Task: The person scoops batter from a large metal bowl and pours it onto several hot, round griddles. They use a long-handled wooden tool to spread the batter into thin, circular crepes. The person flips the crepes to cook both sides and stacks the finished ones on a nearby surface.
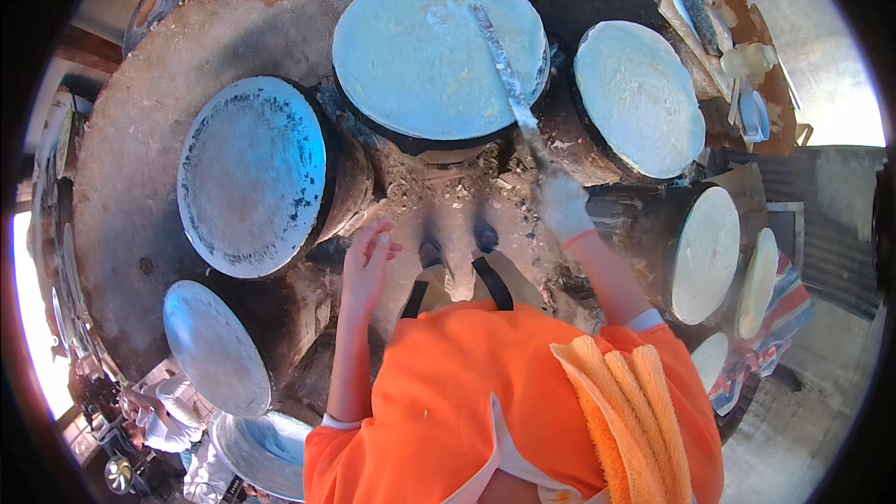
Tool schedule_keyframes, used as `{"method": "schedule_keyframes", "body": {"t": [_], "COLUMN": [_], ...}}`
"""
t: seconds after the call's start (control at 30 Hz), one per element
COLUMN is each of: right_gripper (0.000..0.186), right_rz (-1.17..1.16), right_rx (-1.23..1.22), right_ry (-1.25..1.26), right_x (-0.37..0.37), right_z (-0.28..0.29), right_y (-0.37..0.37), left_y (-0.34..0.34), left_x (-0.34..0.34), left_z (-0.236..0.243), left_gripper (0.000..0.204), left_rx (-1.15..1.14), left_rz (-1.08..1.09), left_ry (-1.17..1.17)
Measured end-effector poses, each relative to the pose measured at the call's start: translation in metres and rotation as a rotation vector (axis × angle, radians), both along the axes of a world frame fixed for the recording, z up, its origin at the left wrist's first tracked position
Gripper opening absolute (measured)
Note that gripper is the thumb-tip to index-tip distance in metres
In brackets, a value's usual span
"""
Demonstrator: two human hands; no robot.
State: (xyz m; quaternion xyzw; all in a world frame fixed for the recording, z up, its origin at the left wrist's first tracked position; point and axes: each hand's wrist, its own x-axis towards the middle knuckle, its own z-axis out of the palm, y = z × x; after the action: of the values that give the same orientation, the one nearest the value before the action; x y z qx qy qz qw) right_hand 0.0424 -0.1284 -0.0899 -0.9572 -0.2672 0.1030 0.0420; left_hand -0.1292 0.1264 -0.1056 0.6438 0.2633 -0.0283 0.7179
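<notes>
Plate (213, 350), round, smooth and grey-blue, caps a dark drum at the left; beside it a second plate (252, 177) shows black, speckled patches around a whitish rim. The left hand (371, 261) hangs right of that plate, holding nothing, its fingers loosely curled and slightly apart. Ahead stands the middle plate (420, 143), covered nearly to its dark edge by a pale, matte layer (392, 84). A long, narrow, white-smeared blade (504, 70) crosses the near-right edge, its tip reaching toward the far edge, just beside a clotted patch. To spread that layer well, the blade would best be kept low and flat, with light, even pressure and long sweeps, levelling the clots without scraping through. The right hand (563, 208), coated or gloved in white, closes around the blade's near end; how the separate fingers press cannot be told. Farther right, another round plate (639, 98) bears a creamy, faintly mottled skin, and a smooth pale disc (707, 255) faces sideways on its dark cylinder. A fuzzy, folded orange towel (625, 415) drapes the person's right shoulder.
</notes>
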Motion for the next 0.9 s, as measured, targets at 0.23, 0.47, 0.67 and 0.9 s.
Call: {"method": "schedule_keyframes", "body": {"t": [0.23,0.47,0.67,0.9], "right_gripper": [0.022,0.022,0.027,0.037], "right_rz": [0.057,-0.060,0.075,-0.023], "right_rx": [0.206,-0.023,0.158,0.091], "right_ry": [0.096,-0.029,0.179,0.168], "right_x": [-0.044,0.051,-0.023,-0.037], "right_z": [-0.031,-0.014,-0.052,-0.025], "right_y": [0.049,0.025,0.039,0.030], "left_y": [-0.011,-0.019,-0.023,-0.021], "left_x": [0.003,0.007,0.005,-0.001], "left_z": [-0.007,-0.001,-0.003,-0.012], "left_gripper": [0.031,0.031,0.029,0.032], "left_rx": [-0.040,0.012,-0.007,-0.168], "left_rz": [-0.055,-0.092,-0.061,-0.002], "left_ry": [0.007,0.005,0.005,0.067]}}
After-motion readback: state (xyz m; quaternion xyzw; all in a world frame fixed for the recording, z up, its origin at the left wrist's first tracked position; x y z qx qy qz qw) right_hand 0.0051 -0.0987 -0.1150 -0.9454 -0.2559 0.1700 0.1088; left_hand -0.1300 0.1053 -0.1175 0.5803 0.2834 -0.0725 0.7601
